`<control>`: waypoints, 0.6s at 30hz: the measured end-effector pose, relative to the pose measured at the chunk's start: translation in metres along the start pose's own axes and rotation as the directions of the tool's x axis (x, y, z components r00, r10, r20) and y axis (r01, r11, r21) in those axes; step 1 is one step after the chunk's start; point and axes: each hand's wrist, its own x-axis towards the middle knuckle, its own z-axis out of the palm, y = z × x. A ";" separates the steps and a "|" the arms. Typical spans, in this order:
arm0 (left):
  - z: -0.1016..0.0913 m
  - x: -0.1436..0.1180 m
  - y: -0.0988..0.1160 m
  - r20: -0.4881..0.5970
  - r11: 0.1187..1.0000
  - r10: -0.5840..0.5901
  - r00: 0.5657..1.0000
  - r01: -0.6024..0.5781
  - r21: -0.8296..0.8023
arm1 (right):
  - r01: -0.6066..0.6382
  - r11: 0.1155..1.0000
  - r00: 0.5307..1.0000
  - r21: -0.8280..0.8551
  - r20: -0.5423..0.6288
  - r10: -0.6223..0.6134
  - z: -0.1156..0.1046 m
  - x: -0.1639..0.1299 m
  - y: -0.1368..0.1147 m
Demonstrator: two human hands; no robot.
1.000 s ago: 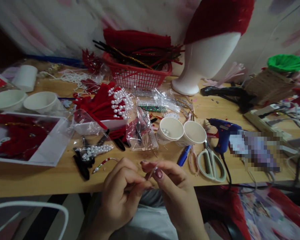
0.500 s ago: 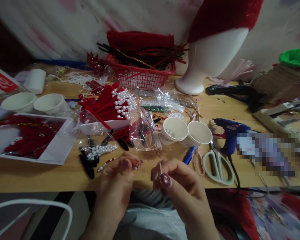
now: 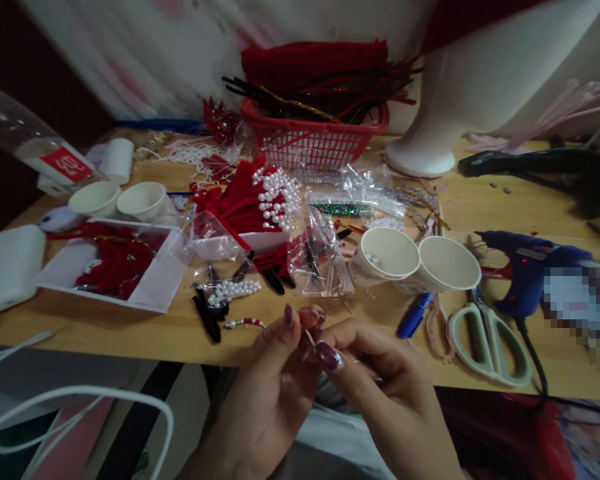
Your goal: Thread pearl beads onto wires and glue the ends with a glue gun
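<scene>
My left hand [image 3: 275, 380] and my right hand [image 3: 380, 373] meet at the near edge of the wooden table [image 3: 480, 200]. Their fingertips pinch a thin short pin or wire [image 3: 310, 339] between them; it is too small to name surely. Just beyond the fingers lie a short beaded strand [image 3: 245, 323] and a clear bag of white pearls with black clips [image 3: 225, 293]. Two white paper cups [image 3: 420, 260] stand behind my right hand, one with a few pearls inside.
Scissors [image 3: 485, 333], a blue pen [image 3: 415, 313] and a blue glue gun [image 3: 525, 267] lie at the right. A red basket [image 3: 310, 140], pearl-tipped red stems [image 3: 260, 200], a white tray of red pieces [image 3: 110, 260], two more cups [image 3: 125, 199] and a white mannequin base [image 3: 425, 157] crowd the table.
My hands were apart half a second ago and have come back together on the small pin. The view has shifted left and closer to the table.
</scene>
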 end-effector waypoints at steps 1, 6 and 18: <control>0.001 0.000 0.000 -0.003 1.000 -0.028 1.000 0.028 -0.015 | -0.004 1.000 1.000 0.002 0.010 0.004 -0.001 0.001 0.000; 0.005 0.000 -0.009 -0.110 0.989 -0.077 0.991 0.062 -0.134 | -0.044 0.999 0.999 0.026 0.002 0.044 0.000 0.001 -0.001; 0.010 0.000 0.005 -0.042 0.997 -0.054 0.998 0.051 -0.058 | -0.059 0.997 0.993 -0.051 -0.108 0.054 0.000 0.000 -0.001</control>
